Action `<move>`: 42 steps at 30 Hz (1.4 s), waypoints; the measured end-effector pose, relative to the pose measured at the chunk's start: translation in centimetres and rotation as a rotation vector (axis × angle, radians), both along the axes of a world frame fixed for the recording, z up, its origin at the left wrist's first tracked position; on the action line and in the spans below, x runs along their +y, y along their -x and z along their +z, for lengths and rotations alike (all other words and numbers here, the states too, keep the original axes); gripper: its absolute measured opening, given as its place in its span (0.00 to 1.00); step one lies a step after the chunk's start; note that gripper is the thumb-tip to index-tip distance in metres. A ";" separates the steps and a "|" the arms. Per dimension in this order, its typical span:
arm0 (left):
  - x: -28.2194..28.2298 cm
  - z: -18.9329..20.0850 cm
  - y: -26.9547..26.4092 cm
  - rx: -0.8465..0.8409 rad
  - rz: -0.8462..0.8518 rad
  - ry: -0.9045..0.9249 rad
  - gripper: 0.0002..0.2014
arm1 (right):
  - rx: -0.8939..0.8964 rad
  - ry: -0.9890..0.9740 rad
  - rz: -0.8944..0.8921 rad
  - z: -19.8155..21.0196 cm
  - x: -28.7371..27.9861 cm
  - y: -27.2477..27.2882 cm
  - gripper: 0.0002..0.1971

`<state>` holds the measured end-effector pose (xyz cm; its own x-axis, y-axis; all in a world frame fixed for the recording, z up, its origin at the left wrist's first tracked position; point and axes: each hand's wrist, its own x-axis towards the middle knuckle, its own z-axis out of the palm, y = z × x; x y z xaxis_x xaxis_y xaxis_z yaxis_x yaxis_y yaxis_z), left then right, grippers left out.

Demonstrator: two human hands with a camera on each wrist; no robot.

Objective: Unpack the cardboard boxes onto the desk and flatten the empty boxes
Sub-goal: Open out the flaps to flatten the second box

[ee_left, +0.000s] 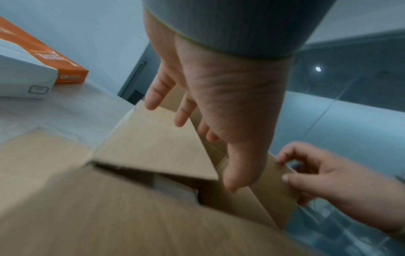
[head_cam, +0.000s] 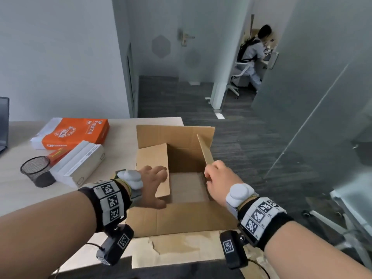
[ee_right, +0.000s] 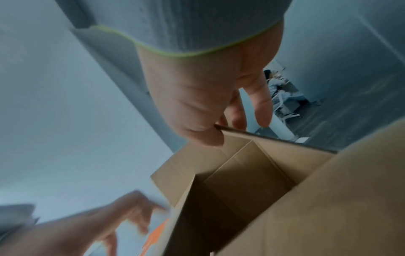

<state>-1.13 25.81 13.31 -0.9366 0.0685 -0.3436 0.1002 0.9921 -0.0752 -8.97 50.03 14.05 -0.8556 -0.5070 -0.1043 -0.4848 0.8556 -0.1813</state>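
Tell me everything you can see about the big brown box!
The cardboard box is plain brown corrugated card, standing open at the desk's right end. Its inside looks empty. The near flap lies folded outward, the far flap stands up. The right hand pinches the right flap's edge; the left hand, fingers spread, reaches over the left flap.

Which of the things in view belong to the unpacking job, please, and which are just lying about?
Job: box, its right flap pinched by right hand, left hand open over left flap, desk.
Lying about: paper ream, white boxes, mesh cup, laptop.
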 end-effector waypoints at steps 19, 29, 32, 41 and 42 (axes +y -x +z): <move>3.0 2.9 4.8 -0.178 -0.294 0.462 0.28 | -0.218 0.200 -0.364 1.8 3.4 3.0 0.38; -2.4 6.7 6.5 0.211 0.049 0.318 0.21 | -0.182 0.021 -0.347 3.0 5.8 3.1 0.17; -1.9 5.5 7.0 0.258 0.053 0.265 0.20 | -0.194 0.008 -0.357 3.2 6.5 3.0 0.15; -1.0 3.2 8.9 0.297 0.144 0.151 0.22 | -0.164 0.003 -0.199 2.9 8.6 1.0 0.12; -0.9 2.9 9.1 0.317 0.148 0.137 0.22 | -0.175 0.017 -0.157 2.8 8.9 0.6 0.20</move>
<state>-10.28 24.96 16.20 -0.9943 -0.1019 -0.0320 -0.0928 0.9728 -0.2121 -9.58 58.92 16.81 -0.8940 -0.3718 -0.2502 -0.3059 0.9143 -0.2656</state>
